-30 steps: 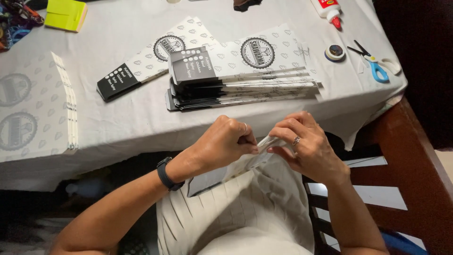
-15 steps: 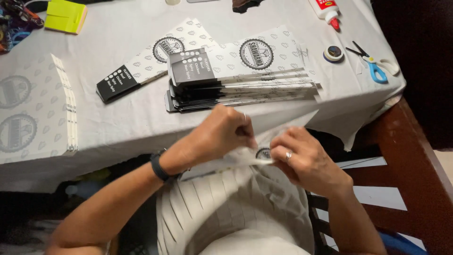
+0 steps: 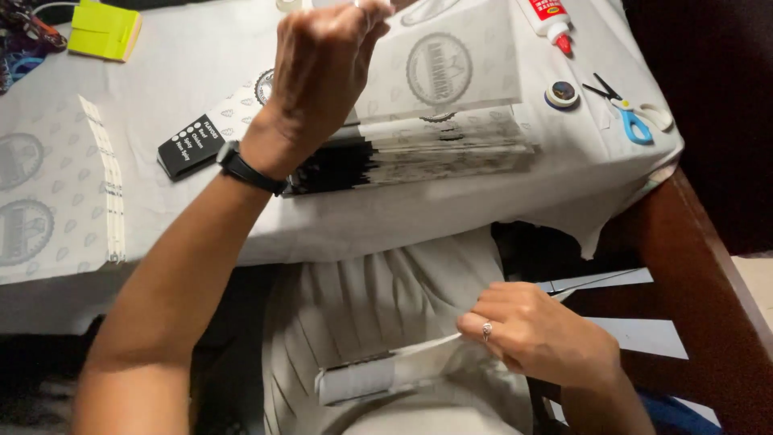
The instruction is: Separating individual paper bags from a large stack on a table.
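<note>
Pinching the top edge of a translucent printed paper sleeve (image 3: 439, 68) in my raised left hand (image 3: 322, 72), I clamp my right hand (image 3: 535, 334) on its lower end in my lap, its long axis running counter-to-lap between both grips.

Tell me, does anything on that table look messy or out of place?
Mostly tidy. The stack of printed sleeves is fanned out unevenly, not squared, and the white tablecloth hangs ragged at its right corner. Scissors and glue bottle lie loose.
</note>
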